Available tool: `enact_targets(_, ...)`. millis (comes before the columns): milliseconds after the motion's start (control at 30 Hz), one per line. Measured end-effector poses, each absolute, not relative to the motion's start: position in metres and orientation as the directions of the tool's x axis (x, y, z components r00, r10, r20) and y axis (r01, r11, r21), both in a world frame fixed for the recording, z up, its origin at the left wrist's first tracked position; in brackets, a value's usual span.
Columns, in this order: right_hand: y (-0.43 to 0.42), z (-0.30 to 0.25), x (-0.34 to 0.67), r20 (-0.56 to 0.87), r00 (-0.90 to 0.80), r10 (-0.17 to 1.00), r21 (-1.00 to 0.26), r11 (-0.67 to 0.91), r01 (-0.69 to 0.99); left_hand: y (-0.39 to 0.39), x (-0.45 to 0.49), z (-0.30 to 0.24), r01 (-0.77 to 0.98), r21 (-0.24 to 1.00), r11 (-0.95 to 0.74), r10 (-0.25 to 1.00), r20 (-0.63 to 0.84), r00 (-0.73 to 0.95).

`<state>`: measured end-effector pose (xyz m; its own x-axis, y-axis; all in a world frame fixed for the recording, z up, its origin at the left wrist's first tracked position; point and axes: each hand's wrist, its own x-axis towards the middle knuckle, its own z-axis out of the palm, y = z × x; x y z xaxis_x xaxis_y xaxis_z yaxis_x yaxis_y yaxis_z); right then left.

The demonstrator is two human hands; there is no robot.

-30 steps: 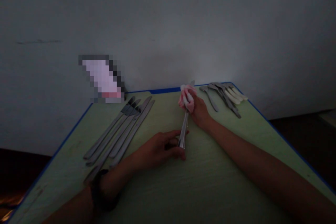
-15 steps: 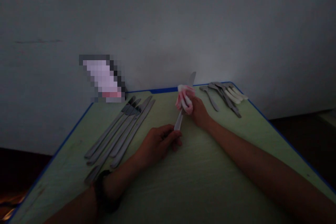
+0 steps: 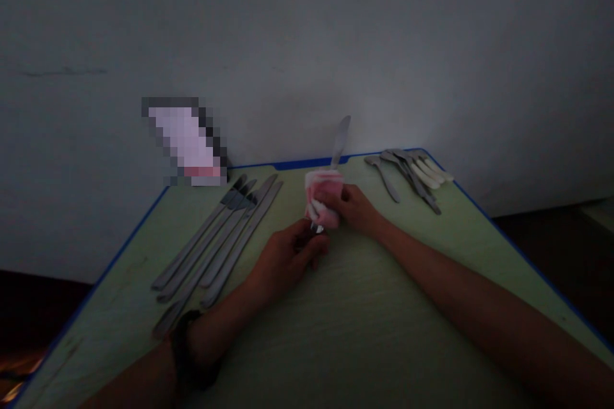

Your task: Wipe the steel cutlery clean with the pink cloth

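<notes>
A table knife [image 3: 341,140] points up and away from me, its blade tip standing above the table's far edge. My left hand [image 3: 292,254] is closed around the end of its handle. Wrapped about the handle just above those fingers is a pink and white cloth [image 3: 327,188], which hides the middle of the knife. My right hand [image 3: 352,206] pinches this cloth against the knife, thumb on the near side. Left of my hands, several table knives [image 3: 225,243] lie side by side, blades toward the wall.
Several spoons [image 3: 407,169], some with white handles [image 3: 426,174], lie at the back right of the pale green table [image 3: 364,319]. A blurred-out device [image 3: 185,144] leans on the wall [image 3: 307,45] at the back left. Blue edging rims the table.
My right hand and the cloth have slid down the knife toward my left hand, baring more of the blade. The left hand keeps hold of the handle in nearly the same place.
</notes>
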<state>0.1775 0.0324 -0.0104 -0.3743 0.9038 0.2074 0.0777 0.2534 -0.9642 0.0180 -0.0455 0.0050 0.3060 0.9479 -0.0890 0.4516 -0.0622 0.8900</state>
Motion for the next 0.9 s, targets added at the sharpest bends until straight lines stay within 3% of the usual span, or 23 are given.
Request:
enact_targets(267, 0.016, -0.016, 0.158, 0.251, -0.041, 0.967, -0.946, 0.254, 0.200, -0.039, 0.018, 0.006, 0.416, 0.907, 0.067, 0.971, -0.155, 0.181)
enact_targets(467, 0.011, -0.015, 0.155, 0.228, -0.116, 0.967, -0.969, 0.237, 0.069, -0.039, 0.017, 0.001, 0.412, 0.911, 0.033, 0.968, -0.131, 0.213)
enact_targets(700, 0.012, -0.011, 0.158, 0.192, -0.207, 0.959, -0.978, 0.204, 0.037, -0.039, 0.014, -0.008, 0.254, 0.966, 0.043, 0.944, -0.123, 0.307)
enact_targets(900, 0.013, -0.014, 0.162, 0.177, -0.262, 0.949, -0.980, 0.195, 0.043, -0.041, 0.015, -0.001, 0.344, 0.939, 0.028, 0.955, -0.126, 0.267)
